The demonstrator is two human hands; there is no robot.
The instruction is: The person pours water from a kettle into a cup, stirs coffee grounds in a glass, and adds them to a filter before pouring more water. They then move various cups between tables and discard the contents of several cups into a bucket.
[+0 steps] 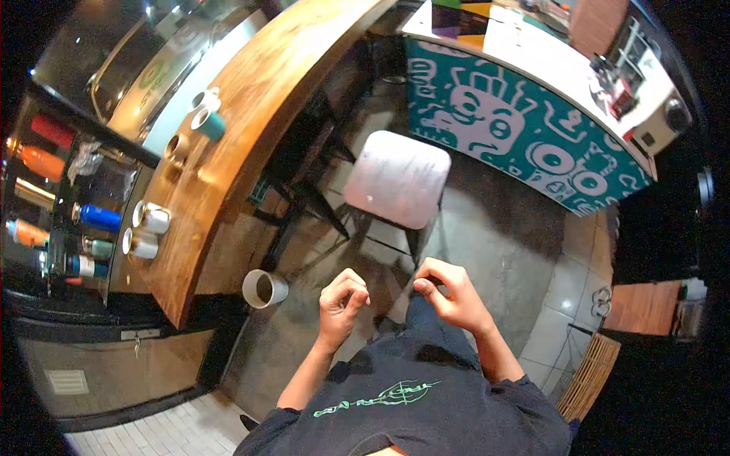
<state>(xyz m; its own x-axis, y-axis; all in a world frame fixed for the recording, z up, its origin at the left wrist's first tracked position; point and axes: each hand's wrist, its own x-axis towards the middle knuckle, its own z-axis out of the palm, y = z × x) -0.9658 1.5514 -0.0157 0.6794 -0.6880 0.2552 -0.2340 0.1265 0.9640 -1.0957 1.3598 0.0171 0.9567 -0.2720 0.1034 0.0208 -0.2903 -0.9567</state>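
Observation:
My left hand (344, 308) is raised in front of my body with its fingers curled in. Across from it, my right hand (454, 298) is also curled, its thumb close to the bent fingers. A gap separates the two hands, and nothing shows in either one. Beyond them stands a metal stool (398, 178) with a square, shiny seat. A white round container (265, 289) is on the floor to the left of my left hand; its inside looks dark.
Along the left runs a curved wooden counter (255, 99) with several mugs, including a teal one (208, 124) and a white one (152, 218). A teal patterned counter front (517, 129) stands ahead on the right. A slatted wooden piece (591, 378) is at lower right.

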